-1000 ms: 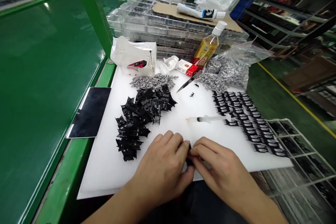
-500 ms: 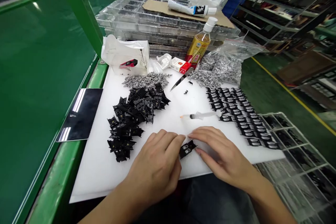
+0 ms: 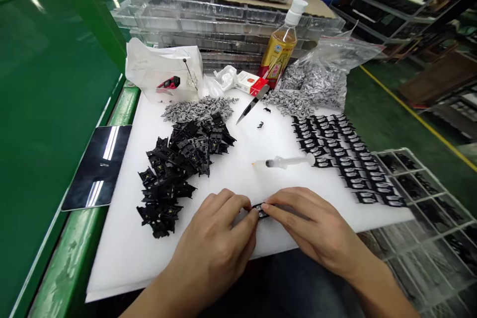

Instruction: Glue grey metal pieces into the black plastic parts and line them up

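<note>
Okay, curled left hand [image 3: 212, 238] and right hand [image 3: 313, 223] pinch a small black plastic part [image 3: 261, 210] between their fingertips, low on the white plastic board [image 3: 122, 263], near a clear plastic syringe [image 3: 286, 161] lying beyond.

Item: black plastic component [image 3: 261, 211], no longer lying loose as half a second ago; now being pinched from both sides. Left hand [image 3: 210, 241]: closing in, fingers [image 3: 238, 203] curling over the component's left end. Right hand [image 3: 313, 223]: drawing inward, fingers [image 3: 272, 208] pressing its right end. Head view: shifting, the whole layout sliding leftward in frame.
</note>
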`<state>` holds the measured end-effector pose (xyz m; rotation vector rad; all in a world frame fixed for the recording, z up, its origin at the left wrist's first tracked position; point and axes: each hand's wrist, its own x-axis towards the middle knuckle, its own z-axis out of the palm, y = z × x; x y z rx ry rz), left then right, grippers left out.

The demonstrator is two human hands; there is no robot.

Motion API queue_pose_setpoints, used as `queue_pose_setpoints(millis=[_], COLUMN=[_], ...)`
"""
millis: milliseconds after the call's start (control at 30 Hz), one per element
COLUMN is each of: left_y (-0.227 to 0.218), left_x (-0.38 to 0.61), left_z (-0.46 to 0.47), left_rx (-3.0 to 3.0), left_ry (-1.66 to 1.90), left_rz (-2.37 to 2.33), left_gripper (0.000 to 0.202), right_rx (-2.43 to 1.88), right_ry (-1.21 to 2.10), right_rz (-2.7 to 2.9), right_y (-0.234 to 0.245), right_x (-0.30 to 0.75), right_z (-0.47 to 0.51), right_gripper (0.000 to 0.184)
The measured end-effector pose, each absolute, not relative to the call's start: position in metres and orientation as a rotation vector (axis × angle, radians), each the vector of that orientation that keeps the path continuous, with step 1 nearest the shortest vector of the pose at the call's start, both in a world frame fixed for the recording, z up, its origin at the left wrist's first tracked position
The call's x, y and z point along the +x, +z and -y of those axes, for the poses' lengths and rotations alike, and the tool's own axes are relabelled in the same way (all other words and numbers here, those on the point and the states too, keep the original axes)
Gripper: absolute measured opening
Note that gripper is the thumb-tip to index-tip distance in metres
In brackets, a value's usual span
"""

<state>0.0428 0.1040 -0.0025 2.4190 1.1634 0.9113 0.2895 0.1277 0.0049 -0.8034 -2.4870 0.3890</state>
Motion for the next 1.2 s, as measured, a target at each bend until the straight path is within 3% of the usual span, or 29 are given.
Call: queue_pose_setpoints(millis=[1200], left_y=[-0.001], left_x=[0.039], left_z=[-0.105], left_rx=[2.510], left_ry=[0.861], left_rz=[-1.120], left_gripper=[0.021], right_rx=[-0.788], right_ry=[0.329], right_rz=[2.409], right_y=[-0.006], right_x=[0.294], right_z=[-0.122], right_gripper=[0.045])
